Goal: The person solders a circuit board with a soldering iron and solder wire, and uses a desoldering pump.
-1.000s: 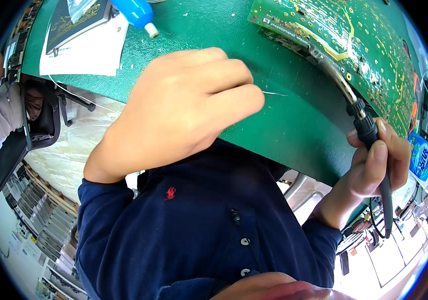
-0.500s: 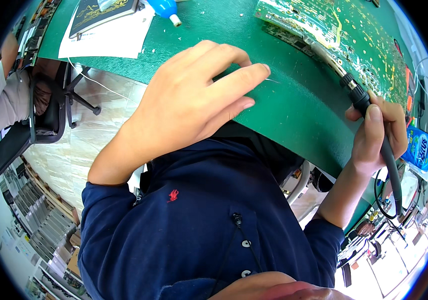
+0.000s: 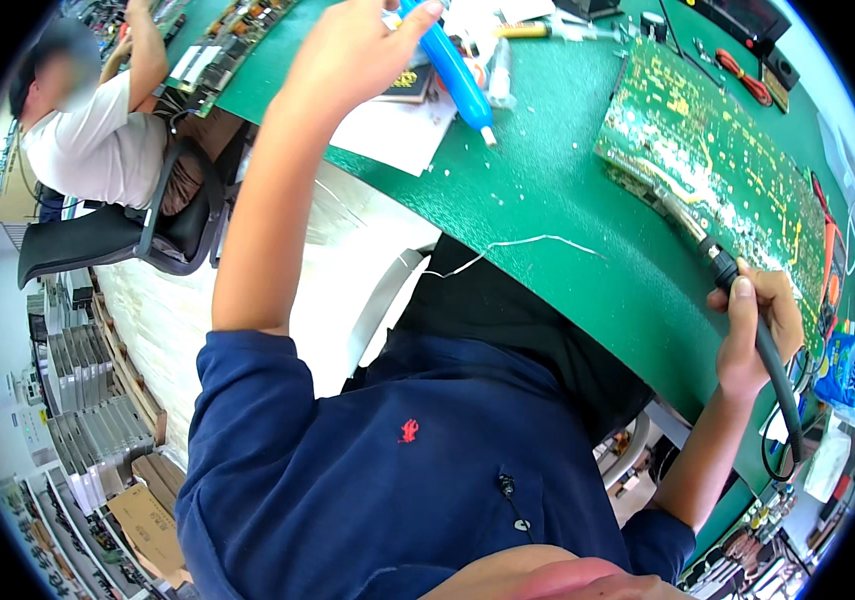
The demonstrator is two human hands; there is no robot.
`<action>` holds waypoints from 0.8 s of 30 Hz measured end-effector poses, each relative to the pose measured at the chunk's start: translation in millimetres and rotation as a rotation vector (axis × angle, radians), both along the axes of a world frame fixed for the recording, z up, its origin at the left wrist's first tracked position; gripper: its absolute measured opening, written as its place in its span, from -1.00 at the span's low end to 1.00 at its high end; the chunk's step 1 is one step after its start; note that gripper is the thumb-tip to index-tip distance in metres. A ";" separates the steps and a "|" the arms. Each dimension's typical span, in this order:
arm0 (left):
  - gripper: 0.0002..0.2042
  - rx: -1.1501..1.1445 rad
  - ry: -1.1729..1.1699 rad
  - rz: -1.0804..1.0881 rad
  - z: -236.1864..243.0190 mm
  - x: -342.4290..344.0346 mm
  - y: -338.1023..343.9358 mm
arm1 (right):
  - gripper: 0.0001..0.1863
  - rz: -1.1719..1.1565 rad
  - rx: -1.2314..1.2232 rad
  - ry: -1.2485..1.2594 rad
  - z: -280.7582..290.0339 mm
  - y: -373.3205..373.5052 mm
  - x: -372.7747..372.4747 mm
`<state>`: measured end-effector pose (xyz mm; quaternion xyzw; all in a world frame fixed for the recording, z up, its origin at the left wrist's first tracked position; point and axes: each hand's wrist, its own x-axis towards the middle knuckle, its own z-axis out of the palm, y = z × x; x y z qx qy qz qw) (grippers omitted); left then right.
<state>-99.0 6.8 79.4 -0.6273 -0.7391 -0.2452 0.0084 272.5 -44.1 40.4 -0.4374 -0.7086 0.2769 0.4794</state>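
At the green table (image 3: 523,195), head view: the R hand (image 3: 760,325) is holding a soldering iron (image 3: 774,365), fingers & thumb closing round the dark handle. The iron's metal end is pointing up-L to the near edge of the green circuit board (image 3: 718,150); can't tell if the tip is touching. The board is lying flat-ish on the table's R side.

The L hand (image 3: 360,48) is reaching to the upper edge of the view, thumb overlapping the upper end of a blue tube (image 3: 460,82) w/ a pale nozzle. Fingers are running partly out of view; can't tell if the grip is closing fully.

Under & beside the tube, white paper (image 3: 393,135) and a dark booklet (image 3: 410,85) are lying. A thin pale wire (image 3: 523,240) is curling over the table's front edge, apart from both hands. Syringe (image 3: 533,30) is lying nr the upper edge, red cable (image 3: 743,78) beyond the board. Far L, a co-worker (image 3: 108,150) is sitting on a black chair (image 3: 188,235).
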 end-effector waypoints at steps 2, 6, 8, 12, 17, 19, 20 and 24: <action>-0.60 0.014 0.044 0.017 -11.9 0.6 37.0 | -0.90 -0.037 -0.006 0.001 0.1 0.0 3.3; -0.49 -0.187 0.243 0.144 -33.1 -33.4 67.9 | -0.92 0.015 -0.018 0.039 1.8 3.3 -6.6; -0.44 -0.265 0.215 0.160 -34.6 -31.8 76.8 | -0.92 0.013 -0.016 0.032 4.9 1.8 -6.2; -0.46 -0.325 -0.027 0.082 -30.5 -33.3 84.1 | -0.93 -0.005 -0.009 0.013 8.0 -0.4 -4.7; -0.38 -0.433 -0.221 0.034 -31.0 -66.2 85.9 | -0.92 0.014 -0.004 -0.010 7.2 1.1 -5.6; -0.66 -0.267 -0.457 0.092 -8.1 -34.9 57.7 | -0.92 0.021 0.016 -0.033 5.2 2.4 -4.2; -0.67 -0.202 -0.455 0.078 -7.1 -35.6 54.0 | -0.92 0.013 0.004 -0.023 3.8 2.8 -3.5; -0.70 0.083 -0.470 0.021 1.3 -31.3 33.9 | -0.92 0.018 -0.010 0.006 4.3 2.0 -2.5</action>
